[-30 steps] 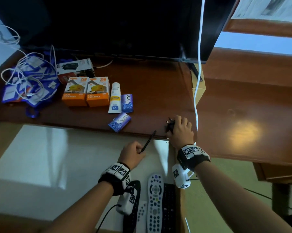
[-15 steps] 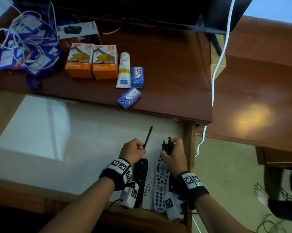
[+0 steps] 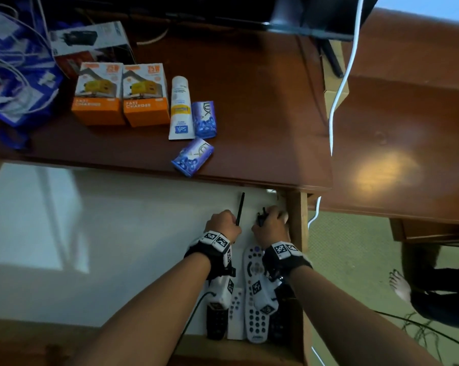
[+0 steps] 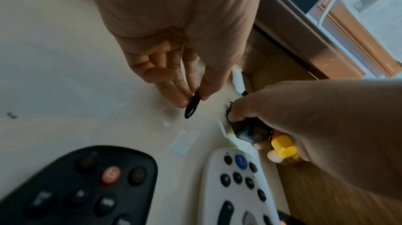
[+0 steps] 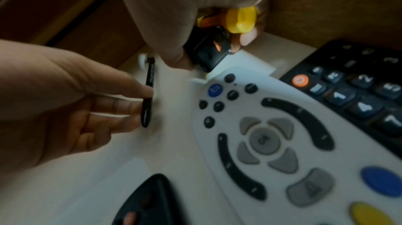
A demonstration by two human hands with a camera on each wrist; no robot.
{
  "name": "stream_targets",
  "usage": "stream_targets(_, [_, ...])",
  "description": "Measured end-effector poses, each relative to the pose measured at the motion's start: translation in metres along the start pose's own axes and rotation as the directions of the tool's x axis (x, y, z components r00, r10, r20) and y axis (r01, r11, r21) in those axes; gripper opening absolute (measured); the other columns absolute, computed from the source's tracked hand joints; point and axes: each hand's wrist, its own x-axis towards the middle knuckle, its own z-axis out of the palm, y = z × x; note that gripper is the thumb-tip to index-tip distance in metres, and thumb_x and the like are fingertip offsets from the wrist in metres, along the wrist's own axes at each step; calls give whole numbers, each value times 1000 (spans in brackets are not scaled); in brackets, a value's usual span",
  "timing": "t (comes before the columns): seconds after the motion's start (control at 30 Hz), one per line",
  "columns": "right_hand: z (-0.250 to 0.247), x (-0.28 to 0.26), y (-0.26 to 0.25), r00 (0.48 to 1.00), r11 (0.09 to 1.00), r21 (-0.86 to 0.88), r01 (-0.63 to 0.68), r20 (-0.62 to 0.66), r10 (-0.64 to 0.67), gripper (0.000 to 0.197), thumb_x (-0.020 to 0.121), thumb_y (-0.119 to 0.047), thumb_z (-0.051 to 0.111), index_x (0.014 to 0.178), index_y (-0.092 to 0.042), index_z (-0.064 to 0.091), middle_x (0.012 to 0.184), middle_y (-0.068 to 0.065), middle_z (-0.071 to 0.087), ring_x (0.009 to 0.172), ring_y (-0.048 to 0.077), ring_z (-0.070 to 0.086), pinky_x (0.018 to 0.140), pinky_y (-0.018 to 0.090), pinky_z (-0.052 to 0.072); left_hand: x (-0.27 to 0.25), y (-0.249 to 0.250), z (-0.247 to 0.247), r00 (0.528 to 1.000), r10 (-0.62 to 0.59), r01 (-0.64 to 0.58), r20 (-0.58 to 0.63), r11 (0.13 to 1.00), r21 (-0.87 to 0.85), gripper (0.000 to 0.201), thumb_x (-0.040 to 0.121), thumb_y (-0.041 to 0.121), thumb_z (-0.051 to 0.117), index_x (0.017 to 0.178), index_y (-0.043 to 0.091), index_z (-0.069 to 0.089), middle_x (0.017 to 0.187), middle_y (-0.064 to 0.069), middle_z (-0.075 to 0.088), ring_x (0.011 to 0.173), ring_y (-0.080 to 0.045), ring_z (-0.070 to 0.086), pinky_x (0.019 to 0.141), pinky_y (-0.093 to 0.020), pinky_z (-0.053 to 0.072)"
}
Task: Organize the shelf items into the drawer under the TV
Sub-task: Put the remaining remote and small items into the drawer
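Left hand (image 3: 223, 223) is pinching a thin black pen (image 3: 240, 208) between thumb and fingertips, tip pointing far. Right hand (image 3: 271, 228) is gripping a black plug (image 4: 248, 131) plus something yellow (image 4: 282, 146), fingers curled round both. Both are hovering low over the drawer (image 3: 295, 233) floor, far-right corner, just beyond the white remote (image 3: 254, 294) and black remote (image 3: 216, 322). Soap bars (image 3: 192, 157), tube (image 3: 180, 108), orange charger boxes (image 3: 146, 95) and cables (image 3: 14, 83) are sitting on the shelf (image 3: 262, 114) above.

Risks, as judged: pen is likely rolling once released on the slick liner; plug is crowding the side wall; the near soap bar is lying close to the shelf edge, so a rising arm could knock it off.
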Motion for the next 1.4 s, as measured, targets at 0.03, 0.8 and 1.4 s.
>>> stream_targets(0.03, [0,-1,-1,1000,1000,-19,-3,-8,3,47,82,-20,62,120,-9,36,131,20,30,112,45,45,87,43,43,1,-1,0,1000,-7,7,2,1000,-7,28,84,21,62,111,14,64,116,-10,66,104,-30,62,84,-30,50])
stream_targets(0.8, [-47,-27,57,982,982,188,1,-187,35,14,87,-20,51,90,-13,40,74,10,58,65,31,59,64,45,53,5,38,14,996,66,-72,54,991,116,82,69,63,73,125,10,46,120,-14,59,108,-33,58,84,-36,49])
stream_targets(1.4, [-55,-27,56,990,990,138,-36,-130,54,15,89,-23,49,96,-14,39,83,9,57,69,28,52,62,32,36,9,85,39,1000,11,-12,5,971,238,47,71,45,74,98,11,58,102,-9,65,92,-31,64,62,-29,45])
